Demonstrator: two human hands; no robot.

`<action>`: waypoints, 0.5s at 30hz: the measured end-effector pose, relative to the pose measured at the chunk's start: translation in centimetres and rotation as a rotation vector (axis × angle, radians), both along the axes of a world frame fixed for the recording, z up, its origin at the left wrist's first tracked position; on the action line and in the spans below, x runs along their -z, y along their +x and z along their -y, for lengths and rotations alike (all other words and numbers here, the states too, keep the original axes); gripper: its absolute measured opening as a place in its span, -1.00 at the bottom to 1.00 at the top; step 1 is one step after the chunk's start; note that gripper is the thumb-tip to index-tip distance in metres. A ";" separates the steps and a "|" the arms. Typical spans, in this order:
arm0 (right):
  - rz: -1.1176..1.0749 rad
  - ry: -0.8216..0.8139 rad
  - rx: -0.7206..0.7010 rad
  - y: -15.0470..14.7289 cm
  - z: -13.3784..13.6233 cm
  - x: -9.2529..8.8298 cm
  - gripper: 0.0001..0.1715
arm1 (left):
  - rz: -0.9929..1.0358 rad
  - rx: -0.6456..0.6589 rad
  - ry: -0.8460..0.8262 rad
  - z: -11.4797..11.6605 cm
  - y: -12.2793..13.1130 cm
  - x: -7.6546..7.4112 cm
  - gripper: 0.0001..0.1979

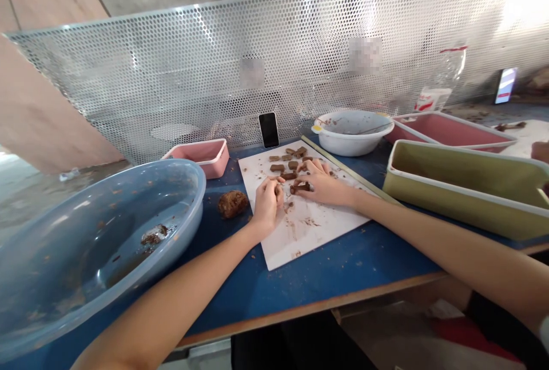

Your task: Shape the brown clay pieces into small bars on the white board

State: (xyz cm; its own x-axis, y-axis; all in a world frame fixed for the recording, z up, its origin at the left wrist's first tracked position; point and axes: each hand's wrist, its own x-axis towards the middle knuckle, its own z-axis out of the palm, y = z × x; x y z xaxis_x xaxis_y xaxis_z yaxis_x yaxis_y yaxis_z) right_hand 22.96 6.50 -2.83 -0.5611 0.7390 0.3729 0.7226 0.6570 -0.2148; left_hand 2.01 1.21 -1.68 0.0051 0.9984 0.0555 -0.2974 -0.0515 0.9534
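A white board (283, 244) lies on the blue table, with several small brown clay-like blocks (277, 168) near its far end and crumbs scattered over it. My left hand (266, 203) rests at the board's left side, fingers curled closed; what they hold, if anything, is mostly hidden. Over the middle of the board, my right hand (321, 183) has its thumb and fingers closed around a dark brown clay-like piece (301, 187). A large brown lump (232, 204) sits on the table just left of the board.
At left stands a big blue basin (189, 187) with wet brown residue. A pink tub (221, 158), phone (269, 130), white basin (351, 144), pale stick (347, 170), green trough (463, 204), pink trough (454, 130) and plastic bottle (444, 78) surround the board. Another person's hand (540, 151) shows at right.
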 end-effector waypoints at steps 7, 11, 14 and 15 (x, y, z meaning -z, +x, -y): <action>-0.004 -0.005 -0.001 -0.2 0.0 -0.1 -0.67 | -0.002 -0.003 0.011 -0.1 0.0 0.2 -0.89; 0.010 -0.003 -0.009 -0.2 0.2 -0.3 -0.68 | 0.005 -0.008 -0.011 -0.1 0.0 0.3 -0.88; 0.021 0.002 -0.003 0.1 0.4 -0.4 -0.65 | 0.000 -0.006 0.000 -0.1 -0.1 0.2 -0.88; 0.026 0.001 -0.003 0.2 0.4 -0.5 -0.64 | -0.003 -0.004 0.007 -0.1 -0.1 0.2 -0.88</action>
